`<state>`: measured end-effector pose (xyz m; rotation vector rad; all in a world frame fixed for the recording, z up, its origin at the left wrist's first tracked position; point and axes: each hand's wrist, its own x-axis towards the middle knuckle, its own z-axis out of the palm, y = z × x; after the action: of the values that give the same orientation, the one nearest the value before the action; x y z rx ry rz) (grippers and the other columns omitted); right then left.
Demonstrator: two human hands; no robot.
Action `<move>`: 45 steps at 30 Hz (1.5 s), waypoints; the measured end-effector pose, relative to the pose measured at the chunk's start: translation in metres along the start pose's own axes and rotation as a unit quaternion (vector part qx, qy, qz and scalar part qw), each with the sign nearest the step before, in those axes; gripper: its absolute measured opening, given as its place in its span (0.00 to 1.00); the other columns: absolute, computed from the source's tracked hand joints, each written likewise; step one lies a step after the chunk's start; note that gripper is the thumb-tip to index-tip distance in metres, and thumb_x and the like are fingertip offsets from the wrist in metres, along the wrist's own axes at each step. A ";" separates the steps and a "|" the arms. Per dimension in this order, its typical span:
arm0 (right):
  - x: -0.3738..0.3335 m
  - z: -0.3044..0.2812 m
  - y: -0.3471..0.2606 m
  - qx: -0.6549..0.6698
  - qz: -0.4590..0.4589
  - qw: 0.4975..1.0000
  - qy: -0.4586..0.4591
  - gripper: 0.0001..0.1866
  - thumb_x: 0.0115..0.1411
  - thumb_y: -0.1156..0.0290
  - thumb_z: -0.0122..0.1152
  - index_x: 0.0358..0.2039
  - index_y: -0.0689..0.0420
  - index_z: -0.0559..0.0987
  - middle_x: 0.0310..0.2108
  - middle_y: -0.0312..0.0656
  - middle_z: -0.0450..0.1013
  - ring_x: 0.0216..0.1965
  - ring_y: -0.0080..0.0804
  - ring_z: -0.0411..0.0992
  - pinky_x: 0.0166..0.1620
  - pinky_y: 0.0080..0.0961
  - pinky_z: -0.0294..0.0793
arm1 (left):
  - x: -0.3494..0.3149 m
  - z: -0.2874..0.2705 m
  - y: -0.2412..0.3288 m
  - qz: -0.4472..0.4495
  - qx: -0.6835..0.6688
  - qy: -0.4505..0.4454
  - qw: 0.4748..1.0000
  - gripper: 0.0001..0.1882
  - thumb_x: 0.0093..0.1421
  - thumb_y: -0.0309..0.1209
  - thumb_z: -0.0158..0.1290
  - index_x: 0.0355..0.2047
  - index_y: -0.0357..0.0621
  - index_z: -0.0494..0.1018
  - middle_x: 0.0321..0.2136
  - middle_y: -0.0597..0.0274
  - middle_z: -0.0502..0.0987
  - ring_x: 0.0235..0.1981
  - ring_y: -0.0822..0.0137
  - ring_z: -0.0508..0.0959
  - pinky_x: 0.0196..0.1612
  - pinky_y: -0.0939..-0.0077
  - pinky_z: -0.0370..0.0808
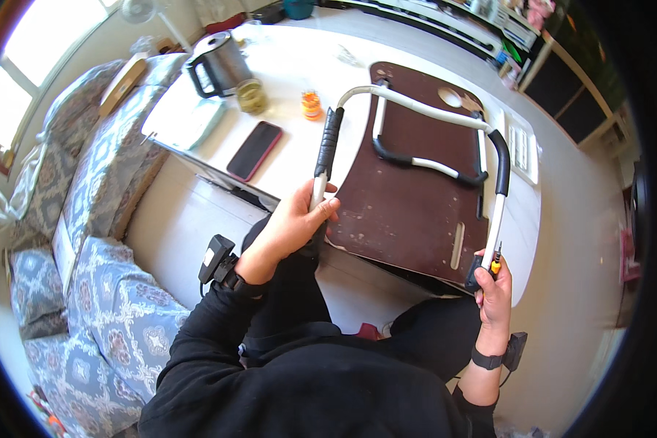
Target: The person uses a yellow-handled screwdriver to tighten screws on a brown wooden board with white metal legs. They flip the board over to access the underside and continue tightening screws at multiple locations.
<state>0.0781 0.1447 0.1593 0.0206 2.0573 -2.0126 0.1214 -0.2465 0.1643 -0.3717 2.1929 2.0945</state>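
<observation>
A brown folding lap table lies underside up on the white table. Its raised leg frame is white bent tube with black sleeves and stands toward me. My left hand is closed around the frame's left tube, below a black-wrapped stretch. At the frame's right end, my right hand is closed by the black foot. A small yellow and black screwdriver sticks up from the right fingers, its tip upward. Folded against the board lies the other leg frame. Fingers of both hands are partly hidden.
On the white table, left of the board, are a dark phone, an orange-topped small jar, a glass cup and a metal kettle. A white slotted tray lies right. A patterned sofa stands left.
</observation>
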 end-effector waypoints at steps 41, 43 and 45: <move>0.005 -0.088 -0.011 0.302 -0.056 0.932 0.192 0.21 0.65 0.48 0.63 0.49 0.49 0.78 0.35 0.41 0.78 0.13 0.14 0.59 0.18 0.11 0.57 | 0.077 0.145 0.023 0.050 -0.104 0.007 0.993 0.04 0.67 0.27 0.52 0.37 0.41 0.68 0.23 0.63 0.74 0.22 0.73 0.74 0.26 0.78 0.71; 0.006 -0.113 0.006 0.202 -0.063 0.958 0.194 0.19 0.66 0.53 0.64 0.50 0.51 0.77 0.32 0.40 0.78 0.14 0.13 0.59 0.18 0.12 0.57 | 0.096 0.168 0.025 0.047 -0.101 -0.014 0.994 0.05 0.67 0.27 0.52 0.37 0.40 0.68 0.23 0.63 0.74 0.22 0.73 0.74 0.25 0.78 0.71; 0.010 -0.141 0.022 0.027 -0.077 0.984 0.158 0.18 0.67 0.58 0.63 0.52 0.54 0.77 0.30 0.40 0.77 0.14 0.12 0.59 0.18 0.12 0.57 | 0.115 0.183 0.026 0.050 -0.097 -0.039 0.993 0.05 0.67 0.27 0.52 0.37 0.41 0.67 0.24 0.64 0.73 0.23 0.73 0.75 0.26 0.77 0.71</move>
<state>0.0477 0.2827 0.1361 0.2106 2.2504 -2.2850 -0.0150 -0.0771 0.1531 -0.1922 2.0117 2.3397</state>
